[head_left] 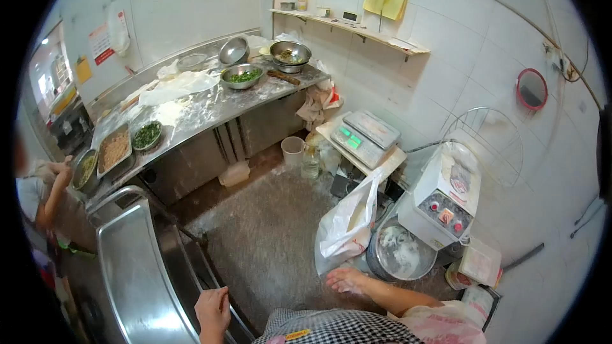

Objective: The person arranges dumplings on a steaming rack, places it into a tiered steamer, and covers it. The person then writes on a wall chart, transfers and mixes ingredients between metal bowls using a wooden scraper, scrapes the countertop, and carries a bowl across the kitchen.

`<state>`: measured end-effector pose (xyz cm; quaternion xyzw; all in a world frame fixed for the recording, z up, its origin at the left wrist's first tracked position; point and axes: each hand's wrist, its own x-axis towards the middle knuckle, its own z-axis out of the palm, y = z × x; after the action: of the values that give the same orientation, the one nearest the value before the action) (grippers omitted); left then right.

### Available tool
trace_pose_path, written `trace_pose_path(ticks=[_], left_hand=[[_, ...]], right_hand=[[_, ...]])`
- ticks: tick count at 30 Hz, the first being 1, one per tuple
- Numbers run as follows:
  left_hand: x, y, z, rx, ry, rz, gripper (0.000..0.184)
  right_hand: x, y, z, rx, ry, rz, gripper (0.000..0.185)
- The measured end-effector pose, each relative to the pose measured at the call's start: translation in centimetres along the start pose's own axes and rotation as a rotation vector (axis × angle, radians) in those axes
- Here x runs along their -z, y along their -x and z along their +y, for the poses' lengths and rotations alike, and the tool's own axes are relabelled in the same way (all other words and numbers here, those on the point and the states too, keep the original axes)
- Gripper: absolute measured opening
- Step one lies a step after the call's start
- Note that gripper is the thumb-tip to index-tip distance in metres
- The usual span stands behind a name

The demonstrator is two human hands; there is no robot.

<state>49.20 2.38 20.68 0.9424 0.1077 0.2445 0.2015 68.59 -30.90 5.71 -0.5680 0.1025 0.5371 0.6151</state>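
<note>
My left hand [213,309] is loosely closed beside the stainless-steel trolley [134,267], with its back up; nothing sticks out of the curled fingers. My right hand [345,279] is stretched out low with its fingers apart and pale powder on them, and it holds nothing. Just above that hand stands a white plastic sack [347,229], its mouth gaping. To the right of the sack is a metal mixer bowl [401,251] with white flour-like powder inside, under a white dough mixer [446,197] with red knobs.
A floury steel counter [182,111] bears dough, bowls of chopped greens [242,76] and a tray of filling [115,151]. A lit scale [363,140] rests on a small stand. Another person's arm [54,191] shows at left. A plastic bucket [292,151] stands on the floor.
</note>
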Motion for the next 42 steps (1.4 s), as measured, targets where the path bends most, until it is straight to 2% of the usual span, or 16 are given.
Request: trace_pose_path(ticks=[4,9,14,17,18,21,25,27,30,33,35,37,39,42], left_hand=[[-2.9,-3.6,-2.9,0.131,0.002,-0.055,0.011],[-6.0,-10.7,-8.2,0.091,0.013,-0.107,0.013],[-7.8,-22.8,-13.9,0.008,-0.034,-0.109,0.012],[-8.8,-29.8,-17.5,-0.008,0.039,-0.077,0.012],[-9.3,-32.0,-18.2,-0.081,0.041,-0.029,0.013],[-10.9,-37.9,-18.4,-0.084,0.081,-0.093,0.013],[-15.7,-43.4,-19.0,-0.161,0.148,-0.126,0.013],[-18.2,-46.0,-18.7,-0.158,0.174,-0.156,0.012],[-20.7,-50.0,-18.3,-0.187,0.107,-0.189,0.01],[-22.7,-55.4,-17.0,-0.225,0.09,-0.15,0.01],[-23.7,-58.9,-15.9,-0.256,0.084,-0.156,0.011],[-25.0,-62.4,-15.1,-0.26,0.06,-0.201,0.011],[-26.8,-65.5,-14.4,-0.317,0.126,-0.177,0.012],[-28.9,-69.4,-13.1,-0.263,0.154,-0.229,0.013]], right_hand=[[0.7,-5.6,-2.2,0.078,-0.001,-0.14,0.033],[-1.9,-10.9,-10.5,0.024,0.125,-0.138,0.034],[-1.7,-16.6,-17.7,0.095,0.096,0.025,0.035],[-3.3,-18.2,-23.2,0.099,0.105,0.105,0.035],[-3.7,-18.2,-24.8,0.089,0.112,0.13,0.034],[-3.4,-19.1,-28.1,0.153,0.133,0.219,0.033],[-0.4,-20.7,-30.8,0.115,0.068,0.32,0.032],[2.3,-21.4,-32.3,0.118,0.049,0.351,0.031],[8.7,-23.8,-36.6,0.244,0.027,0.298,0.029],[10.4,-23.8,-46.0,0.298,0.032,0.45,0.028],[11.5,-23.2,-52.2,0.417,0.079,0.499,0.026],[14.7,-24.0,-56.8,0.619,0.262,0.446,0.024],[15.8,-23.4,-62.3,0.552,0.234,0.547,0.027],[16.3,-22.3,-68.4,0.694,0.215,0.502,0.029]])
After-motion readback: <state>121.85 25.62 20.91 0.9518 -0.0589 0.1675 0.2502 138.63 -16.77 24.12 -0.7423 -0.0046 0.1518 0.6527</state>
